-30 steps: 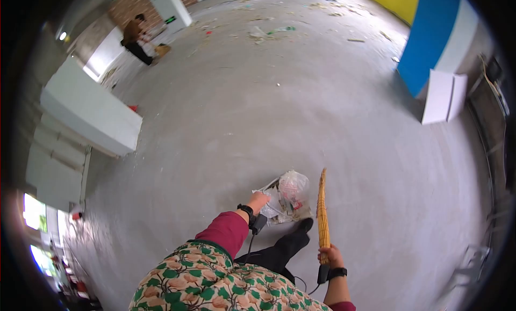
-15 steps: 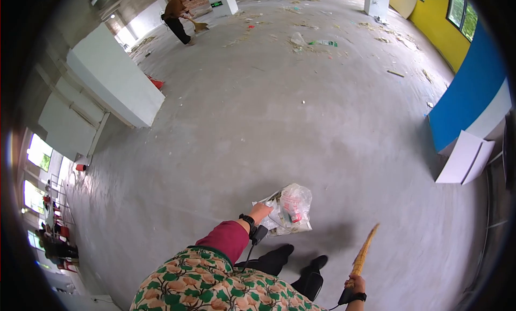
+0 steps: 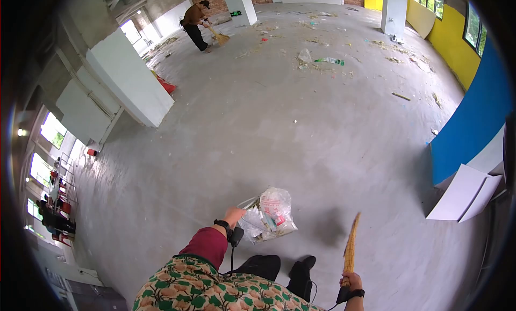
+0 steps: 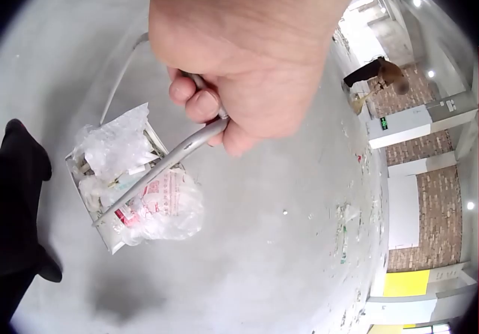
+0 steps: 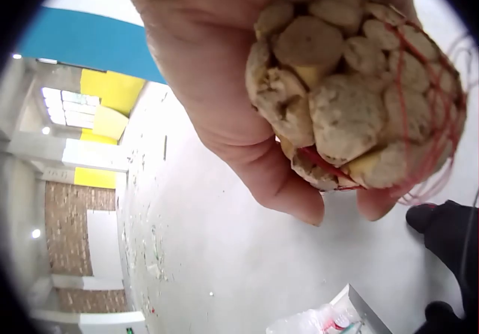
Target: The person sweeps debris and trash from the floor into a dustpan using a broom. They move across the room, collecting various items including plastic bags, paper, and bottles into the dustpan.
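1. Left hand (image 3: 235, 213): fingers curled round a thin metal handle (image 4: 174, 156); in the left wrist view the bar passes under the knuckles and runs down to the dustpan below the hand.
2. Dustpan (image 3: 267, 216): metal, hanging just beyond the left hand and clear of the floor as far as can be told; filled with crumpled clear plastic bags (image 4: 142, 192) and printed wrappers.
3. Right hand (image 3: 352, 283): closed round the butt of a straw broom (image 3: 350, 250); the right wrist view shows the cut stalk ends (image 5: 352, 87) bound with red string, thumb and fingers wrapped about the bundle.
4. Broom: rises forward from the right hand, tilted slightly, to the right of the dustpan and apart from it.
5. Black shoes (image 3: 301, 273): between the two hands, below the dustpan.
6. Concrete floor (image 3: 279, 123): grey, with scattered litter well ahead of both hands.
7. Second person (image 3: 196, 18): far ahead and to the left, bent over another broom.
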